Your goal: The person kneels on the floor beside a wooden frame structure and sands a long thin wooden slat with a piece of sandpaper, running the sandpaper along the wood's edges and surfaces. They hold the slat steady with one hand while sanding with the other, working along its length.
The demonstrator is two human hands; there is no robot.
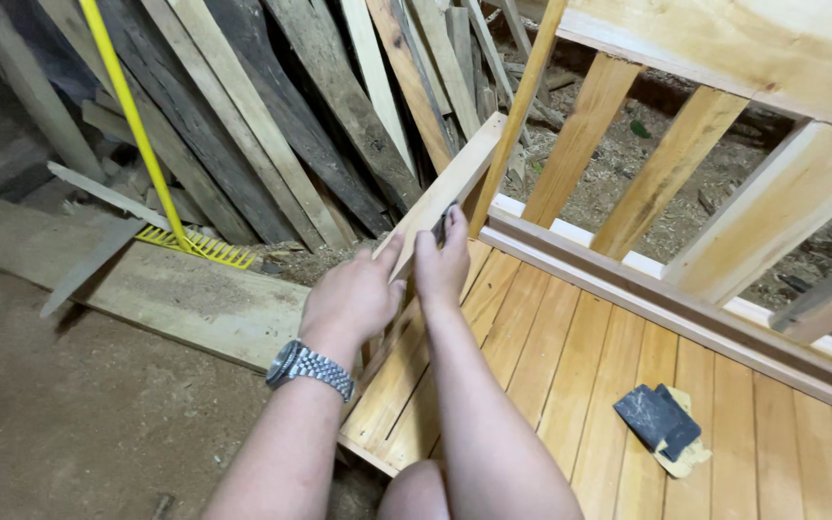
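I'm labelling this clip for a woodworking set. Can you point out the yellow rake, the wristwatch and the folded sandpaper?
Yellow rake (199,247), head view, on its tines.
Wristwatch (308,366), head view, on its metal band at the left wrist.
Folded sandpaper (660,421), head view, on its dark top face.

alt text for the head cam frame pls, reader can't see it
Both hands grip a pale wooden slat at a slatted wooden frame's corner: left hand wearing a metal wristwatch, right hand pressing a small dark object. Dark folded sandpaper lies on the plank surface.
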